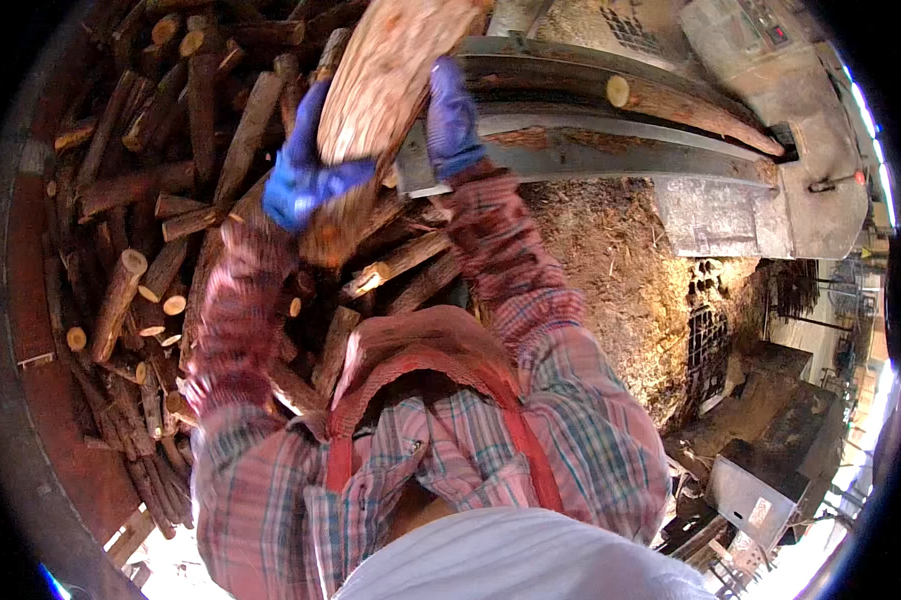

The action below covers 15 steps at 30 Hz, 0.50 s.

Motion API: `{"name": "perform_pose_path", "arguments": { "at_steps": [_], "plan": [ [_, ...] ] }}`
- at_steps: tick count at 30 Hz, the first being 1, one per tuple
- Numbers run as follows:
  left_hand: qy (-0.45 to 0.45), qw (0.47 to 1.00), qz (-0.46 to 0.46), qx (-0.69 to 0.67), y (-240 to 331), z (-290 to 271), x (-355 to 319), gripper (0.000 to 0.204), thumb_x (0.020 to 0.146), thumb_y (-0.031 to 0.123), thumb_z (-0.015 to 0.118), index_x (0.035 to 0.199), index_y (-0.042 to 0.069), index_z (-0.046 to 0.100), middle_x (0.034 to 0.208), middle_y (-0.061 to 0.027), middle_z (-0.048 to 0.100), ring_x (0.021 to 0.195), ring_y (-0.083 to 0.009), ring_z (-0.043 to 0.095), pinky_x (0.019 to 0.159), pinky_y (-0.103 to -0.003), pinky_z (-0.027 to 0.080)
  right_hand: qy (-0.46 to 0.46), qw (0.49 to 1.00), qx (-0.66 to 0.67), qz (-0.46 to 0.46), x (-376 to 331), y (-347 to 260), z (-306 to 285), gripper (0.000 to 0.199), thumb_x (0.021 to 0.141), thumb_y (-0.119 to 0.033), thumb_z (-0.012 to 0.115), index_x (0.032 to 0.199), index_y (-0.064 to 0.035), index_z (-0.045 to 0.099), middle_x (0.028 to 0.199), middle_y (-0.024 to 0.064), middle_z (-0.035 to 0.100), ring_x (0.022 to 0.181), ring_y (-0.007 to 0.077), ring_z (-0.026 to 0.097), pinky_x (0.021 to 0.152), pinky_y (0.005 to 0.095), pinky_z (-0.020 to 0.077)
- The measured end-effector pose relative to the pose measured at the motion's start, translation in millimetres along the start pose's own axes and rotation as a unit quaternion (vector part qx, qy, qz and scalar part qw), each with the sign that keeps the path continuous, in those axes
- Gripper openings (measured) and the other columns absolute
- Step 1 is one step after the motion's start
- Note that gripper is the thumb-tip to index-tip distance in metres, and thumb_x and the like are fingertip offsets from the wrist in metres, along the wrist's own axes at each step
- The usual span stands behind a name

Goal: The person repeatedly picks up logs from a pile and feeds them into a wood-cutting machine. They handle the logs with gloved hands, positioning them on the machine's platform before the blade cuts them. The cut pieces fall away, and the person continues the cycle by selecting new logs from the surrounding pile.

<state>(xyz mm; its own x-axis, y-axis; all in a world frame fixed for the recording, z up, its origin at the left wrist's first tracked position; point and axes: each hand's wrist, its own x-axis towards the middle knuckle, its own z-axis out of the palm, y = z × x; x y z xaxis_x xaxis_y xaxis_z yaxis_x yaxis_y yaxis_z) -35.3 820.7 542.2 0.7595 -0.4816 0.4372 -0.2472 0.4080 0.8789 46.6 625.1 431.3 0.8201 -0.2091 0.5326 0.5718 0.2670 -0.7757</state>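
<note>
A thick log (pixel 390 80) with pale, partly stripped bark is held up in front of me, tilted, its upper end cut off by the picture's edge. My left hand (pixel 315 165), in a blue glove, grips its left side with thumb and fingers spread around it. On the log's right side presses my right hand (pixel 453 115), also blue-gloved, beside the near end of a metal trough (pixel 610 145). Motion blurs the log's lower end. Another, thinner log (pixel 690 112) lies lengthwise in the trough.
A heap of cut logs (pixel 120 290) fills the left side, inside a rusty metal wall (pixel 45 330). Sawdust and bark bits (pixel 600 260) cover the ground below the trough. The trough ends at a grey machine housing (pixel 820 190) with a red-knobbed lever (pixel 858 178).
</note>
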Motion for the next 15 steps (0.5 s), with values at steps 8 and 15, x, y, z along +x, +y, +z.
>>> {"name": "perform_pose_path", "arguments": {
  "at_steps": [8,15],
  "plan": [
    [-0.232,0.663,0.054,0.710,-140,45,207,0.096,0.072,0.044,0.074,0.150,0.019,0.024,0.133,-0.0215,0.051,0.121,-0.0376,0.052,0.100,-0.046,0.043,0.048,0.944,-0.323,0.051,-125,-154,-191,0.033,0.089,-0.002,0.062,0.121,0.0007,0.056,0.131,0.0133,0.052,0.122,0.0185,0.049,0.101,0.0352,0.0428],
    [-0.263,0.664,-0.037,0.699,-174,79,230,0.089,0.065,0.043,0.076,0.144,0.025,0.038,0.131,-0.0137,0.054,0.122,-0.0340,0.051,0.099,-0.047,0.044,0.236,0.924,-0.164,0.251,-177,-157,-237,0.036,0.093,-0.012,0.061,0.126,-0.0030,0.054,0.119,0.0064,0.059,0.105,0.0170,0.058,0.092,0.0307,0.0487]
  ]
}}
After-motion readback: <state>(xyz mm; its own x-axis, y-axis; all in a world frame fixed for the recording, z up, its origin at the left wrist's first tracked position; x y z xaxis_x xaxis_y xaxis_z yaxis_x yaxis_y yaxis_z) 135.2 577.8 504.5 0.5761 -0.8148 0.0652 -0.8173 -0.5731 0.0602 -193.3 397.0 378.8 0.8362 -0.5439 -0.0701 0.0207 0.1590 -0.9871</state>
